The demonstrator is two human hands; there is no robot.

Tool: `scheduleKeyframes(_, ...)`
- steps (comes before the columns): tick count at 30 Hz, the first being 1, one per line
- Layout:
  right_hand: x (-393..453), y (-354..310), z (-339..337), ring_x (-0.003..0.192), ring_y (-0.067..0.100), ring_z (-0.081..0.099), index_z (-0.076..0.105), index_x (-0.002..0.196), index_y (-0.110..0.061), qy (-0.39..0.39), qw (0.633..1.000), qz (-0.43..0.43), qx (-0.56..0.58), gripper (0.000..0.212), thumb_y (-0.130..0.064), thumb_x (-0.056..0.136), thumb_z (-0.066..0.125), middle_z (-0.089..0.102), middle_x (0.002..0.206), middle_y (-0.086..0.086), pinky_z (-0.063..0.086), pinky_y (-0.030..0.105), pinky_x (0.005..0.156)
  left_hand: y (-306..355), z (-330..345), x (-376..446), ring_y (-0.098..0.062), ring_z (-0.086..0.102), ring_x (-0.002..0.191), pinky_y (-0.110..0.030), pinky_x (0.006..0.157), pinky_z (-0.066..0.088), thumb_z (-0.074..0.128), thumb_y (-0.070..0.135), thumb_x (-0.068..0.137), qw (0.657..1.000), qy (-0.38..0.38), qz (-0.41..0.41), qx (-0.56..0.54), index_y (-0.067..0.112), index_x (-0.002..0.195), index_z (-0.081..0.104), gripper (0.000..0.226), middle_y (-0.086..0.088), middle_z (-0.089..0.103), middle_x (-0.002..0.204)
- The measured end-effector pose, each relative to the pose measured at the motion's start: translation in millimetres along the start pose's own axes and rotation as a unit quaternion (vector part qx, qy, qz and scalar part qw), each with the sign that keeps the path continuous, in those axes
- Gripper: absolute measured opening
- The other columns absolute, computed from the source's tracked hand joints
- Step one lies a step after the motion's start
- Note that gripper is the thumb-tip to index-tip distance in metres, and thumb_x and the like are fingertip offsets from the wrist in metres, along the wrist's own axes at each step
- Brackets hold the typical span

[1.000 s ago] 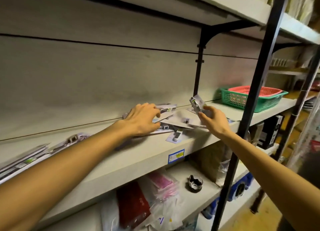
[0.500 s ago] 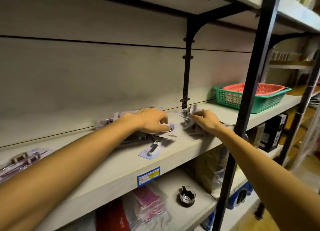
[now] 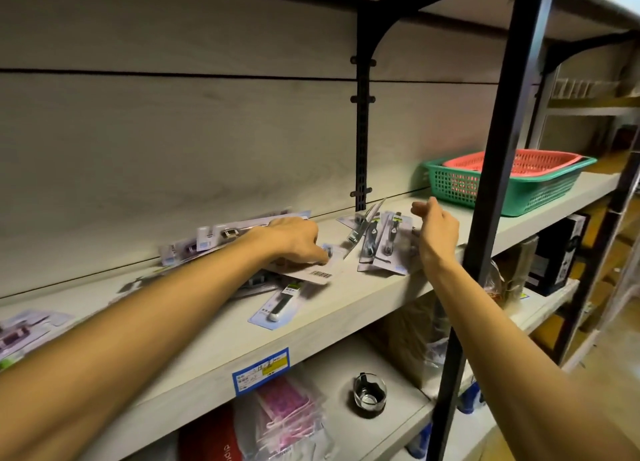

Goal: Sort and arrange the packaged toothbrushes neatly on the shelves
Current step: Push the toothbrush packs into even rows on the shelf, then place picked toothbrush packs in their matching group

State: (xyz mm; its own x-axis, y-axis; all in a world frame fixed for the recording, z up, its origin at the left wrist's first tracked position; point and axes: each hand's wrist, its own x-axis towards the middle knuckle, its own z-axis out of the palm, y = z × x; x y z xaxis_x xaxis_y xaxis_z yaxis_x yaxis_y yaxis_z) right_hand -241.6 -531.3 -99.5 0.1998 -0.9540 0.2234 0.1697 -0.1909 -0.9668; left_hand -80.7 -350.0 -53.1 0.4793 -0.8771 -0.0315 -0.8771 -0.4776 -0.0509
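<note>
Starting nearest me at the lower centre of the frame, one toothbrush pack [image 3: 280, 304] lies flat by the front edge of the shelf [image 3: 346, 322], apart from both hands. Just beyond it my left hand [image 3: 294, 240] presses curled fingers down on a pack with a barcode [image 3: 311, 272] atop a loose heap, while my right hand [image 3: 437, 232] hovers loosely curled, gripping nothing, beside a small fanned stack of packs [image 3: 382, 246]. Farther, at right, a red basket [image 3: 526, 161] sits nested in a green basket [image 3: 540, 192].

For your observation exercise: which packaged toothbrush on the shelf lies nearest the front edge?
The blue-carded toothbrush pack with the dark handle, lying alone at the grey shelf's front edge; the other packs sit further back.
</note>
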Motion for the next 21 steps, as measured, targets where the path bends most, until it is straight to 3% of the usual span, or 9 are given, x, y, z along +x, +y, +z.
scheduleKeyframes(2,2.4,-2.9,-2.4,0.100,0.016,0.062,0.074,0.103,-0.012,0.012,0.997,0.041,0.068,0.047,-0.040,0.104,0.037,0.072,0.110,0.002,0.054,0.046,0.093,0.4,-0.1,1.5,-0.023,0.054,0.072,-0.032,0.060,0.039,0.053,0.055,0.089,1.000,0.016,0.003,0.004,0.011,0.085,0.069,0.046,-0.004,0.061,0.080)
scheduleKeyframes(3,3.3,-4.6,-3.2,0.096,0.012,0.060,0.074,0.104,-0.010,0.019,0.994,0.054,0.095,0.049,-0.040,0.104,0.035,0.072,0.111,0.003,0.058,0.038,0.080,1.0,1.0,2.0,-0.025,0.055,0.073,-0.032,0.059,0.038,0.052,0.053,0.090,0.999,0.034,0.003,0.009,0.011,0.083,0.067,0.045,-0.006,0.062,0.080)
scheduleKeyframes(5,3.0,-8.4,-5.7,0.092,0.009,0.058,0.073,0.108,-0.007,0.026,0.990,0.071,0.122,0.052,-0.040,0.105,0.033,0.072,0.112,0.005,0.050,0.021,0.056,3.2,4.7,3.2,-0.029,0.060,0.081,-0.032,0.060,0.039,0.050,0.054,0.090,0.997,0.077,0.000,0.017,0.013,0.086,0.067,0.044,-0.008,0.066,0.086)
scheduleKeyframes(6,2.6,-9.3,-6.8,0.093,0.010,0.057,0.073,0.109,-0.006,0.026,0.989,0.076,0.124,0.053,-0.039,0.105,0.032,0.072,0.111,0.005,0.045,0.018,0.052,4.4,6.6,3.7,-0.029,0.060,0.084,-0.033,0.061,0.040,0.051,0.057,0.090,0.996,0.085,-0.002,0.018,0.015,0.090,0.067,0.045,-0.007,0.066,0.088)
scheduleKeyframes(9,3.2,-9.2,-8.1,0.099,0.014,0.058,0.073,0.108,-0.006,0.022,0.990,0.075,0.118,0.056,-0.039,0.106,0.029,0.073,0.110,0.006,0.042,0.021,0.056,8.1,10.2,7.1,-0.026,0.060,0.088,-0.033,0.065,0.041,0.056,0.063,0.089,0.997,0.071,0.002,0.015,0.019,0.094,0.065,0.045,-0.003,0.064,0.094)
scheduleKeyframes(12,3.0,-9.2,-5.9,0.096,0.013,0.060,0.073,0.106,-0.006,0.013,0.990,0.080,0.118,0.055,-0.040,0.106,0.030,0.074,0.107,0.008,0.049,0.027,0.062,8.9,8.3,10.7,-0.028,0.061,0.093,-0.032,0.066,0.041,0.060,0.052,0.089,0.997,0.076,-0.014,-0.001,0.020,0.090,0.066,0.033,-0.006,0.067,0.097)
scheduleKeyframes(15,5.3,-6.4,-2.9,0.094,0.013,0.062,0.074,0.094,-0.014,0.000,0.993,0.077,0.084,0.048,-0.041,0.104,0.035,0.075,0.104,0.006,0.056,0.040,0.086,6.3,6.0,12.6,-0.033,0.062,0.089,-0.031,0.063,0.040,0.059,0.047,0.087,0.995,0.089,-0.047,-0.029,0.013,0.088,0.069,0.036,-0.009,0.069,0.092)
scheduleKeyframes(18,2.5,-2.4,0.5,0.104,0.025,0.064,0.072,0.097,-0.017,-0.059,0.996,-0.011,-0.059,0.036,-0.037,0.101,0.043,0.074,0.103,0.005,0.050,0.042,0.094,3.7,1.2,14.7,-0.035,0.062,0.087,-0.032,0.064,0.039,0.057,0.045,0.087,0.986,0.138,-0.074,-0.053,0.011,0.085,0.069,0.037,-0.011,0.069,0.090)
scheduleKeyframes(21,-2.3,2.0,3.9,0.102,0.027,0.066,0.070,0.111,-0.020,-0.165,0.934,-0.137,-0.285,0.036,-0.047,0.097,0.052,0.073,0.106,0.005,0.051,0.037,0.088,3.4,-3.2,21.0,-0.037,0.062,0.086,-0.034,0.066,0.042,0.056,0.041,0.088,0.977,0.168,-0.089,-0.093,0.008,0.084,0.067,0.035,-0.014,0.068,0.088)
